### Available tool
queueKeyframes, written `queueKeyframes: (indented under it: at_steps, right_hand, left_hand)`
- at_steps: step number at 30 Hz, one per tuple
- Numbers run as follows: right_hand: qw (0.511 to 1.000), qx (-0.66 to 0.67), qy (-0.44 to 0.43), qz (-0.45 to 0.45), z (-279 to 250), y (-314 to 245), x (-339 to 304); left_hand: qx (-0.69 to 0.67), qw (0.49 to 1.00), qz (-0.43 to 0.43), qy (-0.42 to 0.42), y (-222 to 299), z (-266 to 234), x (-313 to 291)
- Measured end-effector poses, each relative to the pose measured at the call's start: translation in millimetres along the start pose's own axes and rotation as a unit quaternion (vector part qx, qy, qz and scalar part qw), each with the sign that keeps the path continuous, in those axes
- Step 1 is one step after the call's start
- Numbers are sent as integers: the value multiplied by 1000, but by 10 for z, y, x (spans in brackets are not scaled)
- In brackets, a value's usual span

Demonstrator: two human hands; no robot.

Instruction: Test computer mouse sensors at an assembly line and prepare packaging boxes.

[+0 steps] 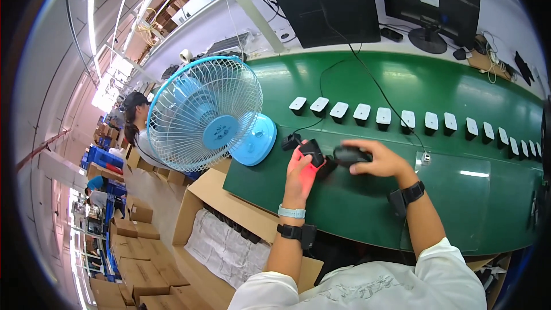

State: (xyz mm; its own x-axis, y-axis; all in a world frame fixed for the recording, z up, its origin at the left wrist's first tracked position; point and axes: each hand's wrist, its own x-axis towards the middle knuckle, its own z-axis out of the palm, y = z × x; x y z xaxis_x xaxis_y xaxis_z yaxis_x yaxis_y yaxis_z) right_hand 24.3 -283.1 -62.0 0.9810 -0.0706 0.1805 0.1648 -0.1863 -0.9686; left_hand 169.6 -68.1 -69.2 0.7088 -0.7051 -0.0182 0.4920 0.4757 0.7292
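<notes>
My left hand (pixel 298 179) is closed on a small black block-shaped device (pixel 312 152), over the near left part of the green table. A red glow lights its palm and fingers. Just to the right, my right hand (pixel 383 161) grips a rounded black object (pixel 351 155), smeared by motion, so its kind is unclear. Between the hands is another dark shape (pixel 328 168), too blurred to name. A small black piece (pixel 291 141) with a cable lies beyond my left hand. Farther back, several black blocks with white tops (pixel 361 111) stand in a row.
A blue fan (pixel 221 132) stands on the table's (pixel 275 189) left side. Below it is an open carton (pixel 198 192). Two monitors (pixel 430 6) are along the back. A clear sheet (pixel 459 201) lies at right. A cable (pixel 376 80) crosses the table. Other people are farther left.
</notes>
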Motion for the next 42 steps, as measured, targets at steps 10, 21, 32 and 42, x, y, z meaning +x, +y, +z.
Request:
queueKeyframes:
  at_steps: [10, 21, 32, 42]
  right_hand:
    - [900, 316, 298, 18, 510, 97, 136]
    - [960, 56, 248, -116, 532, -174, 131]
    - [966, -16, 249, -74, -38, 79, -18]
    - [953, -288, 68, -69, -214, 299, -137]
  left_hand:
    - [193, 981, -3, 19, -402, 469, -43]
    - [109, 989, -1, -97, -320, 285, 54]
    - [-92, 991, 9, -95, -213, 266, -167]
    - [-24, 998, -58, 18, 3, 506, -273]
